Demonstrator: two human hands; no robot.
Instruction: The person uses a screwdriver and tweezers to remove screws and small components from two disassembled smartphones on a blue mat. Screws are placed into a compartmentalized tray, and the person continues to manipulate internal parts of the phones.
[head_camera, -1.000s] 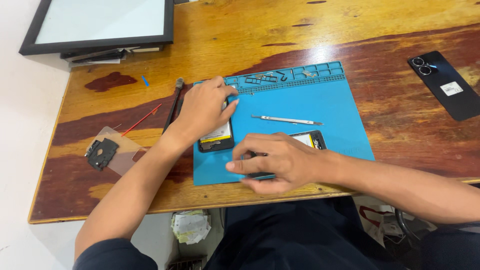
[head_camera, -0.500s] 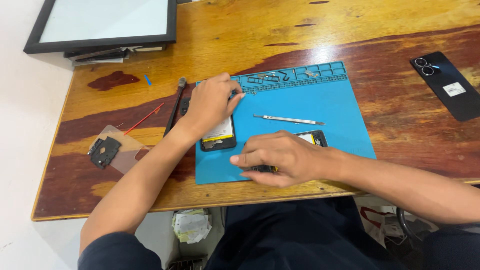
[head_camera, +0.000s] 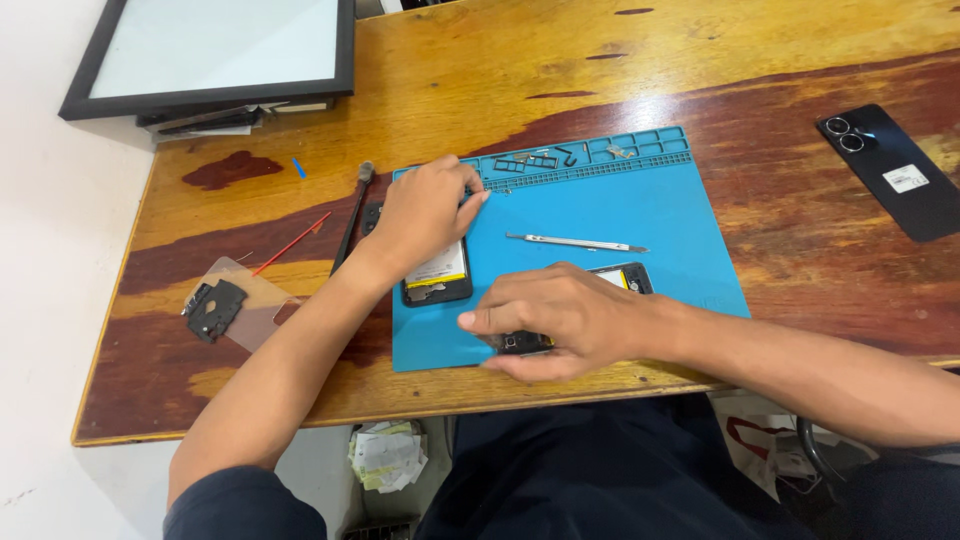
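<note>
Worn wooden table (head_camera: 700, 70) — blue mat (head_camera: 660, 215) — white wall (head_camera: 40, 60) beside it.

Slim metal tweezers (head_camera: 577, 242) lie mid blue silicone mat (head_camera: 680, 270), bare mat around them; black phone (head_camera: 888, 171) sits well apart on wooden table (head_camera: 520, 70).

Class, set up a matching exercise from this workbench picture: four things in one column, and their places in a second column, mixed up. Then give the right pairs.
Things:
1. tweezers
2. dark phone
3. framed panel
4. left hand

Places:
A. far left corner of the table
B. on the opened phone at the blue mat's left side
C. bare wood, right of the blue mat
D. middle of the blue mat

Pairs: 1-D, 2-C, 3-A, 4-B
</note>
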